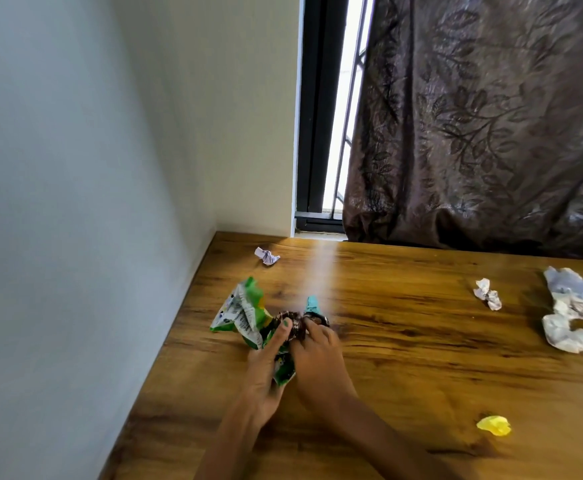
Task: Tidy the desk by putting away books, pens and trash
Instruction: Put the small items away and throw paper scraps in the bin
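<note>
Print on green snack wrapper (245, 315) too blurry to read, no brand legible. Left hand (265, 372) gripped that wrapper, thumb on top, near desk (404, 358) left edge. Right hand (317, 355) pinched dark crumpled wrapper (291, 325) beside it, teal scrap (312, 304) just behind. Small paper ball (266, 256) near back-left corner. Two crumpled papers (487, 293) (568, 308) toward right edge, yellow wad (494, 425) nearer front. Middle of desk bare wood.
</note>
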`<action>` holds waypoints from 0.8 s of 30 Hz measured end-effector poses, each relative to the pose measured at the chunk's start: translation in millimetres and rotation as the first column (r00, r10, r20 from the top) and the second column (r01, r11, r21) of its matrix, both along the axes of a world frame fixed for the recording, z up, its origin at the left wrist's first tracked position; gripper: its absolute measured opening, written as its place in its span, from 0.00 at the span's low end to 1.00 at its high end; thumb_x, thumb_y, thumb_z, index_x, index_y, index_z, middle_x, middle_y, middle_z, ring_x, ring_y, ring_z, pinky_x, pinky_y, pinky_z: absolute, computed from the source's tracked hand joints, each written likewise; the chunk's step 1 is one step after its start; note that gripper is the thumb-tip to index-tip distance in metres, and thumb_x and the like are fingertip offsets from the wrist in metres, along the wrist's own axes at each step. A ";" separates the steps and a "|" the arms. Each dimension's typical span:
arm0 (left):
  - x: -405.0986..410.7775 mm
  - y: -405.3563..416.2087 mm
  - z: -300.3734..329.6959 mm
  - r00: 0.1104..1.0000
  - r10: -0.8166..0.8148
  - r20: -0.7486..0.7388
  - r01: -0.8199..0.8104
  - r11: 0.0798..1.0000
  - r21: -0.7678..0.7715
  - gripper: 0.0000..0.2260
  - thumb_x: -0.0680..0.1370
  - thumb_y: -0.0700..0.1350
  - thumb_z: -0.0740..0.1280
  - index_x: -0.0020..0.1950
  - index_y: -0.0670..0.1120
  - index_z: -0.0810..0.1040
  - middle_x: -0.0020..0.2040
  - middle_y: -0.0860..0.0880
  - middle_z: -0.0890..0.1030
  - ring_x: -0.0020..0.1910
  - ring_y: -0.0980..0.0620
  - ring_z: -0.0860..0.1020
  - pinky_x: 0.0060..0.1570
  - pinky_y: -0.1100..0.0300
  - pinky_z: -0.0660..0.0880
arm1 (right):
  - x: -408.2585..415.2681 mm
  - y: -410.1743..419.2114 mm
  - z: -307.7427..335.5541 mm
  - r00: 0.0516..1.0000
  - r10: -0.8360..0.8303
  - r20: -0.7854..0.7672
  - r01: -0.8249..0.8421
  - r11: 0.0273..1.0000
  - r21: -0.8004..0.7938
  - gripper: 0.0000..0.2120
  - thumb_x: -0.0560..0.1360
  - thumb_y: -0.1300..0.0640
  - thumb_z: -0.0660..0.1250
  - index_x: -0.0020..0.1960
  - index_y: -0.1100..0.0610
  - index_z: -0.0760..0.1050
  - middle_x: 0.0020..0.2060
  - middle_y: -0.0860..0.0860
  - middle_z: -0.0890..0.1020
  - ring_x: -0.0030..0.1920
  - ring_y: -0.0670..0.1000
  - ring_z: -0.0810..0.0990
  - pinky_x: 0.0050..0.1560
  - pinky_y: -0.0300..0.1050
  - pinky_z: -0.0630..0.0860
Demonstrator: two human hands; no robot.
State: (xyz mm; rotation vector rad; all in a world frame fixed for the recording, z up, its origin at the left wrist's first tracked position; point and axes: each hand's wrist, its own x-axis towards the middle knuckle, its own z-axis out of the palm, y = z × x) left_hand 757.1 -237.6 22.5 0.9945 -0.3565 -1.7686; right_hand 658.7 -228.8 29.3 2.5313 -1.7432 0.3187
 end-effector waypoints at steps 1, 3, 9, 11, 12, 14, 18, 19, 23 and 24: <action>-0.5 0.3 -0.2 0.999 0.017 0.032 -0.017 1.000 0.026 0.24 0.64 0.47 0.76 0.58 0.41 0.79 0.50 0.41 0.84 0.45 0.46 0.84 0.36 0.57 0.80 | 1.6 1.3 -4.1 1.000 0.018 0.003 -0.018 0.997 0.071 0.23 0.73 0.54 0.66 0.67 0.58 0.70 0.67 0.55 0.73 0.74 0.56 0.60 0.72 0.57 0.56; -0.7 0.2 -2.7 0.996 0.074 0.048 -0.077 0.995 0.058 0.21 0.66 0.44 0.74 0.57 0.39 0.80 0.50 0.39 0.84 0.44 0.45 0.84 0.37 0.57 0.81 | 4.4 4.7 -9.2 0.998 0.038 0.041 -0.044 0.987 0.155 0.27 0.75 0.55 0.61 0.73 0.58 0.60 0.73 0.54 0.64 0.76 0.55 0.47 0.74 0.55 0.42; 7.0 -9.0 -4.6 0.962 0.272 0.014 -0.271 0.953 0.133 0.19 0.74 0.35 0.68 0.64 0.35 0.74 0.54 0.36 0.80 0.46 0.41 0.79 0.45 0.51 0.78 | -6.4 7.6 7.7 0.920 0.124 0.372 -0.113 0.992 -0.052 0.18 0.69 0.54 0.59 0.54 0.54 0.80 0.52 0.50 0.83 0.55 0.49 0.80 0.56 0.46 0.77; 8.7 -12.6 -7.1 0.960 0.279 0.016 -0.279 0.951 0.134 0.19 0.74 0.35 0.68 0.65 0.36 0.74 0.55 0.36 0.80 0.46 0.43 0.80 0.47 0.51 0.78 | -11.7 -0.2 11.5 0.874 0.055 0.483 -0.027 0.998 -0.065 0.14 0.71 0.58 0.57 0.45 0.53 0.81 0.42 0.47 0.83 0.44 0.47 0.80 0.44 0.44 0.80; 8.6 -13.6 -7.8 0.961 0.275 0.014 -0.275 0.952 0.135 0.18 0.74 0.35 0.68 0.64 0.37 0.74 0.54 0.37 0.80 0.46 0.43 0.80 0.46 0.51 0.79 | -14.0 -8.6 11.6 0.871 -0.005 0.491 0.023 0.999 -0.030 0.12 0.72 0.58 0.57 0.45 0.52 0.79 0.42 0.46 0.80 0.45 0.46 0.77 0.43 0.42 0.77; 7.3 -14.9 -9.6 0.960 0.281 0.008 -0.280 0.951 0.129 0.17 0.74 0.34 0.68 0.63 0.39 0.74 0.51 0.39 0.81 0.46 0.43 0.81 0.42 0.52 0.81 | -21.9 -32.6 7.2 0.902 -0.104 0.418 0.106 0.994 0.020 0.11 0.74 0.59 0.59 0.52 0.51 0.77 0.50 0.46 0.78 0.53 0.47 0.74 0.48 0.42 0.74; 5.3 -17.4 -12.4 0.955 0.296 0.027 -0.297 0.948 0.118 0.21 0.72 0.35 0.70 0.64 0.43 0.73 0.54 0.39 0.82 0.52 0.41 0.80 0.51 0.48 0.78 | -36.6 -72.6 -7.9 0.963 -0.190 0.193 0.154 0.971 0.183 0.24 0.76 0.61 0.62 0.70 0.49 0.65 0.74 0.52 0.60 0.74 0.55 0.57 0.71 0.51 0.62; 5.5 -18.1 -12.9 0.956 0.293 0.023 -0.294 0.949 0.110 0.23 0.72 0.35 0.70 0.66 0.43 0.73 0.56 0.39 0.81 0.54 0.40 0.80 0.53 0.47 0.77 | -39.0 -76.8 -13.5 0.975 -0.170 0.143 0.138 0.968 0.209 0.25 0.77 0.61 0.61 0.72 0.49 0.63 0.75 0.52 0.58 0.74 0.56 0.56 0.71 0.52 0.60; 6.7 -17.5 -12.5 0.959 0.283 0.019 -0.283 0.955 0.088 0.24 0.72 0.36 0.71 0.67 0.42 0.72 0.57 0.39 0.81 0.55 0.41 0.80 0.49 0.50 0.78 | -45.8 -77.6 -33.7 0.995 -0.086 0.048 0.075 0.975 0.209 0.22 0.80 0.57 0.57 0.73 0.49 0.60 0.73 0.54 0.63 0.73 0.55 0.59 0.71 0.50 0.61; 6.3 -17.4 -12.7 0.958 0.285 0.023 -0.286 0.955 0.081 0.23 0.72 0.36 0.71 0.67 0.42 0.72 0.57 0.39 0.81 0.54 0.41 0.80 0.48 0.50 0.78 | -47.5 -74.8 -36.2 0.996 -0.081 0.045 0.072 0.981 0.181 0.22 0.80 0.57 0.58 0.73 0.50 0.62 0.72 0.55 0.66 0.72 0.55 0.63 0.68 0.49 0.64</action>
